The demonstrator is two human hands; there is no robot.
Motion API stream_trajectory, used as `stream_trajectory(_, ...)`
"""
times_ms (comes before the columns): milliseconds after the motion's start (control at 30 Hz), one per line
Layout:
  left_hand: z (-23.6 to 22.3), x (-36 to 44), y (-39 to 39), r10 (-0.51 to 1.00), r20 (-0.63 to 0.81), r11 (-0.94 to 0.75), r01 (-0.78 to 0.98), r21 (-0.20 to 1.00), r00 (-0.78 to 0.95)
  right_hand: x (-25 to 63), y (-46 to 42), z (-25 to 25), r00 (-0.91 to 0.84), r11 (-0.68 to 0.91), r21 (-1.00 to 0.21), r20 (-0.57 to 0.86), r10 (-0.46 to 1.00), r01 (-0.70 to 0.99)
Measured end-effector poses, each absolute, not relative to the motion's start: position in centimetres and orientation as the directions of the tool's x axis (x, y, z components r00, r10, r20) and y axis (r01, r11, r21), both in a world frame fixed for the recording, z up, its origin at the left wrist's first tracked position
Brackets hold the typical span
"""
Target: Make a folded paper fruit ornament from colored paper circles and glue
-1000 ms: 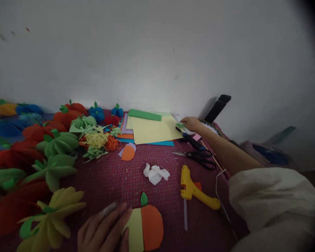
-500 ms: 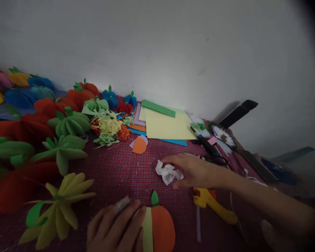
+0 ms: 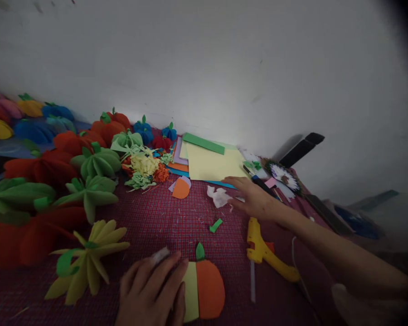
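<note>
Item 1: two-tone paper cut-out (image 3: 209,290), yellow and orange, topped by a green leaf (image 3: 200,251) at its 12 o'clock. It lies on the cloth-covered counter (image 3: 166,226), at 3 o'clock from the left hand (image 3: 153,285).

Item 2: left grip. I see the fingers laid over the cut-out's 9 o'clock side; from my remote seat I cannot tell whether the thumb pinches it.

Item 3: right grip. I find the right hand (image 3: 250,197) open, palm down, fingers spread, holding nothing that I can see.

Item 4: green paper strip (image 3: 216,225), bare on the cloth. From the right hand it bears about 8 o'clock; from the cut-out, about 12. I read its long axis as slanting from between 7 and 8 towards between 1 and 2. The right hand is nearer.

Item 5: crumpled white tissue (image 3: 218,196), 9 o'clock of the right hand, just beside its fingertips; contact unclear.

Item 6: yellow glue gun (image 3: 255,244), 6 o'clock of the right hand, nozzle towards 12.
</note>
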State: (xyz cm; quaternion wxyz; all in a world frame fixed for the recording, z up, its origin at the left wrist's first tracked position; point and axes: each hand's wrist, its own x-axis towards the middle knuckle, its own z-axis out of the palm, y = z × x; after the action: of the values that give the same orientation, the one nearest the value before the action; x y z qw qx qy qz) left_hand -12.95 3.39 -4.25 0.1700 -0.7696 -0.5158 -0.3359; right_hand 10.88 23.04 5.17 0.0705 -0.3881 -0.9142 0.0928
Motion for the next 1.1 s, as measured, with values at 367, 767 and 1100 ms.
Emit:
stream_trajectory(367, -3.4, -12.6, 2.9, 0.707, 0.669, -0.406, 0.906, 0.120, 0.228, 8.8, 18.7, 2.6, -0.826, 0.784, -0.258, -0.174, 0.537, 0.564)
stream_trajectory(767, -2.9, -12.1, 2.2, 0.769, 0.613, -0.367, 0.910, 0.194, 0.180, 9.0, 17.1, 3.2, -0.476, -0.111, -0.755, -0.513, 0.714, 0.647)
stream_trajectory(1100, -3.0, -12.0, 2.0, 0.810, 0.569, -0.346, 0.898, 0.274, 0.139, 7.5, 16.4, 2.7, -0.474, -0.063, -0.765, -0.459, 0.751, 0.641)
